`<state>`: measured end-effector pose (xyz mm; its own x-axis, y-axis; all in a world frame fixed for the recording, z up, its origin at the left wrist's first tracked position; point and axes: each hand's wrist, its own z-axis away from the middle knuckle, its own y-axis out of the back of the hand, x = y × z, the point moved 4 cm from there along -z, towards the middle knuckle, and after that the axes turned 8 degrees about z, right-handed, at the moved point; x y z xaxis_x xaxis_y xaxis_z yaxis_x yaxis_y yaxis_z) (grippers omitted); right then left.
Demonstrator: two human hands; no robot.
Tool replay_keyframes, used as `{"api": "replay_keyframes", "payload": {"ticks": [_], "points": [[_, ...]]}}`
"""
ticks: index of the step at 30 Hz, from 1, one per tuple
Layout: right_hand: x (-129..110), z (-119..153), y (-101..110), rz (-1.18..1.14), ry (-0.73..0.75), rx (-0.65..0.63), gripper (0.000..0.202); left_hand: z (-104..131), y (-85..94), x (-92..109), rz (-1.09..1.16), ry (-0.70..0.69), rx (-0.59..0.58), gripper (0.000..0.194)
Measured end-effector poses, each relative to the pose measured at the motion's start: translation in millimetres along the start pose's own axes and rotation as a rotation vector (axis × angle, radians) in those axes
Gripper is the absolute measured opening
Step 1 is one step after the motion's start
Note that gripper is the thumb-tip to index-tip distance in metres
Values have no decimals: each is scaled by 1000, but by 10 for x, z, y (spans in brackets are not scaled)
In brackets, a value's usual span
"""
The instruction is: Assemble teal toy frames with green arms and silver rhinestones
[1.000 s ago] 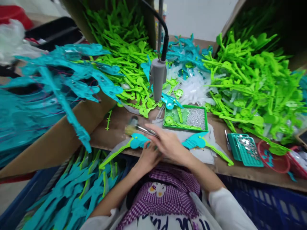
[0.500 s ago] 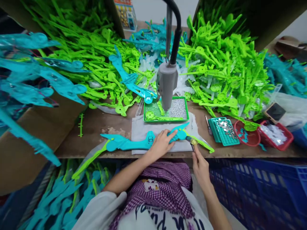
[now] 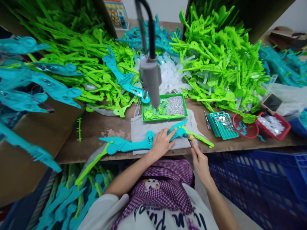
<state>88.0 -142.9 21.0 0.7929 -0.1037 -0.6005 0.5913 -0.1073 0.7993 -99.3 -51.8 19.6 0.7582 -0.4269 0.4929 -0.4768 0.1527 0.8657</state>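
Observation:
A long blue plastic part (image 3: 129, 144) with lime-green arms lies across a grey cloth (image 3: 139, 127) at the table's front. My left hand (image 3: 162, 141) rests on its middle, fingers spread and pressed down, covering some of it. In my right hand (image 3: 199, 159) is the handle of a small hammer. The hammer's yellow-ended head (image 3: 189, 136) is at the right lime-green arm (image 3: 202, 139), beside the blue end; whether they touch I cannot tell. Behind the cloth, a green tray (image 3: 164, 119) holds small silver pieces and lime-green parts.
A grey electric screwdriver (image 3: 150, 80) hangs over the tray. Heaps of lime-green parts (image 3: 220, 70) stand on both sides. At right are a teal tray (image 3: 226, 126) of metal discs and two red bowls (image 3: 246, 127). A cardboard box (image 3: 35, 140) stands left, blue crates (image 3: 259, 182) lower right.
The hanging screwdriver has swung to the left. The hammer head has shifted slightly up and left in the picture, partly with the camera's own movement. My left hand stays on the blue part.

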Motion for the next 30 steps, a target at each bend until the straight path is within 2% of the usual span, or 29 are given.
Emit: {"api": "replay_keyframes", "payload": {"ticks": [5, 6, 10, 12, 14, 16, 20, 22, 24, 26, 27, 28, 30], "points": [[78, -6, 220, 82, -135, 256, 50, -1, -45, -24, -24, -5, -1, 60], [83, -26, 206, 102, -134, 242, 50, -4, -48, -26, -23, -1, -3, 60], [123, -98, 83, 127, -103, 21, 49, -19, -32, -16, -26, 13, -13, 58], [196, -65, 144, 122, -137, 65, 51, -24, -19, -5, -33, 16, -26, 57], [310, 19, 272, 156, -215, 219, 56, -26, -9, 1, -36, 20, -39, 57], [420, 105, 355, 221, -271, 291, 59, -23, -4, 2, -31, 17, -46, 57], [469, 151, 323, 264, -257, 148, 60, -17, -17, 4, -21, 34, -32, 56], [363, 114, 333, 226, -239, 183, 63, -28, -34, 30, -6, 47, -46, 57], [170, 22, 363, 165, -203, 270, 64, -40, -22, 75, 14, 52, -66, 58], [-84, -120, 377, 87, -155, 351, 64, -14, 67, 119, 36, 35, -49, 59], [-227, -204, 360, 51, -119, 352, 64, 34, 144, 131, 50, 15, -24, 61], [-380, -285, 323, 20, -72, 318, 63, 117, 242, 130, 68, -13, 14, 62], [-698, -397, 182, -28, 64, 146, 58, 408, 464, 56, 116, -43, 128, 59]]}}
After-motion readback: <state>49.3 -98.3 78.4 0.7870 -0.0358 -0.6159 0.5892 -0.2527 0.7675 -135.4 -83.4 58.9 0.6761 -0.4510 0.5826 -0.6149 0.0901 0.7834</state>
